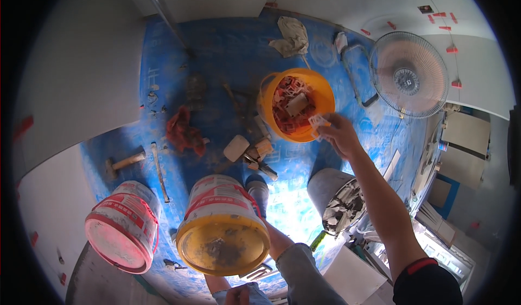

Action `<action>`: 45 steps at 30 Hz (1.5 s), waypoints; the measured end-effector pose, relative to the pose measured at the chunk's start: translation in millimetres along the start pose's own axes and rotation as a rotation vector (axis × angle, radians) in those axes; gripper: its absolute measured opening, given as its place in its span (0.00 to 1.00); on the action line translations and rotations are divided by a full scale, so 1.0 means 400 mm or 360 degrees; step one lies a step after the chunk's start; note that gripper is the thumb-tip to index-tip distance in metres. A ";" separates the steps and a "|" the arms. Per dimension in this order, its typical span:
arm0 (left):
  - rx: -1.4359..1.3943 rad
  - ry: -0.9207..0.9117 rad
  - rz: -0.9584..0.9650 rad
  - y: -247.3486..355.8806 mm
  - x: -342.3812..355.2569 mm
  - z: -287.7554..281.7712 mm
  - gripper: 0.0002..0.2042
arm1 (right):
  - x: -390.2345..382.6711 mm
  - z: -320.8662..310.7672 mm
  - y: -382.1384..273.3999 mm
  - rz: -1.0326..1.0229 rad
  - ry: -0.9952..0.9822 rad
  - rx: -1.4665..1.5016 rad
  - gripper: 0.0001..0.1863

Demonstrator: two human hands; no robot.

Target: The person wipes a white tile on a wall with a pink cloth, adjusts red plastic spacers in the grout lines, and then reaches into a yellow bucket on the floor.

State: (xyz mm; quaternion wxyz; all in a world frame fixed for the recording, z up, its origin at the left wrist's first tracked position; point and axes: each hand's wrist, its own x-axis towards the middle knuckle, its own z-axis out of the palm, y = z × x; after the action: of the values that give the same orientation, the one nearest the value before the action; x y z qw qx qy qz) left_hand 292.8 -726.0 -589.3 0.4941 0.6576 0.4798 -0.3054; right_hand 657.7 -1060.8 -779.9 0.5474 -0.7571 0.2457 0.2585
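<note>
My right hand (336,131) pinches small translucent white plastic pieces (317,123) at the right rim of an orange bucket (317,93), which holds red and white plastic pieces and a grey block (297,104). My left hand (237,297) is low at the bottom edge, beside my legs, its fingers curled and partly cut off, with any held item hidden. In front of my legs stands a lidded bucket (222,240) with a yellow lid.
A pink-lidded bucket (116,240), a debris-filled grey bucket (323,191), a mallet (125,164), a red cloth (182,131), scattered tools (255,158) and a pale cloth (287,36) lie on blue floor sheeting. A standing fan (407,80) is by the right wall.
</note>
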 end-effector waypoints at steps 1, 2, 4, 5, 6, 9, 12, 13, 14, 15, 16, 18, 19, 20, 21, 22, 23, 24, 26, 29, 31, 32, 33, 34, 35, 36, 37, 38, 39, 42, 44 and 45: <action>-0.0207 -0.0052 -0.0002 0.030 0.019 -0.002 0.10 | -0.043 0.021 -0.016 0.0070 -0.0149 0.0238 0.22; -0.0243 -0.0038 0.0044 0.069 0.038 -0.007 0.10 | -0.093 0.043 -0.036 0.0144 -0.0296 0.0472 0.22; -0.0378 -0.0140 0.0078 0.083 0.096 -0.015 0.12 | -0.206 0.118 -0.102 0.0217 -0.0484 0.0632 0.21; -0.0471 -0.0080 0.0252 0.110 0.121 -0.018 0.09 | -0.263 0.157 -0.122 0.0297 -0.0638 0.0791 0.21; -0.0521 -0.0156 0.0341 0.158 0.140 -0.032 0.10 | -0.310 0.190 -0.121 0.0264 -0.0742 0.0957 0.20; -0.0773 -0.0230 0.0669 0.208 0.181 -0.095 0.17 | -0.429 0.338 -0.153 0.0461 -0.1173 0.0992 0.20; -0.0425 -0.0082 0.0973 0.237 0.191 -0.193 0.23 | -0.550 0.509 -0.208 0.0536 -0.1313 0.0158 0.24; -0.0137 -0.0049 0.1049 0.227 0.193 -0.234 0.23 | -0.594 0.560 -0.245 0.0572 -0.1415 0.0010 0.25; -0.0199 -0.0233 0.0880 0.229 0.171 -0.279 0.21 | -0.627 0.607 -0.258 0.0593 -0.1518 -0.0131 0.26; -0.0151 -0.0163 0.0905 0.192 0.164 -0.309 0.17 | -0.657 0.660 -0.232 0.0541 -0.1576 -0.0103 0.25; -0.0359 -0.0191 0.0741 0.130 0.168 -0.328 0.16 | -0.686 0.708 -0.199 0.0481 -0.1627 -0.0084 0.25; -0.0583 -0.0050 0.0599 0.054 0.147 -0.399 0.13 | -0.740 0.791 -0.140 0.0647 -0.1553 -0.0076 0.24; -0.0630 0.0130 0.0541 0.011 0.132 -0.440 0.13 | -0.789 0.861 -0.162 0.0277 -0.1680 -0.0335 0.21; -0.0826 0.0266 0.0496 -0.060 0.134 -0.458 0.14 | -0.834 0.911 -0.157 -0.0373 -0.1883 -0.0586 0.16; -0.0897 0.0404 0.0486 -0.100 0.126 -0.491 0.14 | -0.873 0.953 -0.151 -0.1059 -0.1874 -0.0787 0.12; -0.0966 0.0535 0.0475 -0.132 0.124 -0.527 0.14 | -0.924 1.019 -0.139 -0.1091 -0.1912 -0.0805 0.12; -0.1003 0.0563 0.0488 -0.163 0.127 -0.564 0.14 | -0.984 1.094 -0.136 -0.0306 -0.1714 -0.0319 0.10; -0.1057 0.0654 0.0372 -0.194 0.136 -0.601 0.14 | -1.031 1.156 -0.123 0.0458 -0.1420 0.0153 0.09; -0.1140 0.0742 0.0249 -0.255 0.148 -0.691 0.13 | -1.088 1.265 -0.090 -0.0476 -0.1537 -0.0358 0.12; -0.0900 0.0919 0.0622 -0.339 0.175 -0.836 0.10 | -1.210 1.455 -0.072 0.0669 -0.1226 0.0875 0.20; -0.1073 0.0879 0.0491 -0.386 0.170 -0.917 0.09 | -1.315 1.570 -0.093 0.0714 -0.1070 0.0936 0.18; -0.1217 0.0876 0.0387 -0.403 0.170 -0.951 0.09 | -1.356 1.619 -0.107 0.0792 -0.1061 0.0970 0.19; -0.1103 0.1040 0.0387 -0.421 0.169 -0.984 0.09 | -1.372 1.666 -0.092 0.0723 -0.1169 0.0903 0.18; -0.1109 0.1127 0.0284 -0.398 0.141 -1.038 0.09 | -1.395 1.716 -0.102 0.0657 -0.1267 0.0840 0.17; -0.1115 0.1188 0.0298 -0.412 0.146 -1.066 0.09 | -1.423 1.753 -0.117 0.0544 -0.1138 0.0636 0.15; -0.1122 0.1269 0.0309 -0.424 0.142 -1.094 0.09 | -1.431 1.774 -0.111 0.0541 -0.1141 0.0633 0.15; -0.1128 0.1271 0.0309 -0.427 0.136 -1.116 0.09 | -1.432 1.797 -0.095 0.0576 -0.1198 0.0617 0.15; -0.1362 0.1238 0.0279 -0.425 0.134 -1.137 0.09 | -1.435 1.819 -0.099 0.0609 -0.1256 0.0601 0.15; -0.1596 0.1199 0.0246 -0.426 0.133 -1.152 0.09 | -1.446 1.830 -0.105 0.0476 -0.1196 0.0450 0.13; -0.1830 0.1046 0.0240 -0.447 0.144 -1.173 0.09 | -1.422 1.840 -0.086 0.0284 -0.1288 0.0232 0.13; -0.1998 0.0989 0.0250 -0.455 0.164 -1.183 0.08 | -1.400 1.847 -0.075 0.0201 -0.1279 0.0144 0.12; -0.2116 0.0973 0.0303 -0.454 0.176 -1.183 0.08 | -1.388 1.848 -0.071 0.0121 -0.1269 0.0068 0.12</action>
State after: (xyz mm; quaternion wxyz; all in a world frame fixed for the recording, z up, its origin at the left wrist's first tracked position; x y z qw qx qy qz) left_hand 113.9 -247.3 -561.9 0.6569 0.3138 0.6207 0.2911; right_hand 171.9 -297.0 -590.7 0.6055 -0.5763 0.0472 0.5468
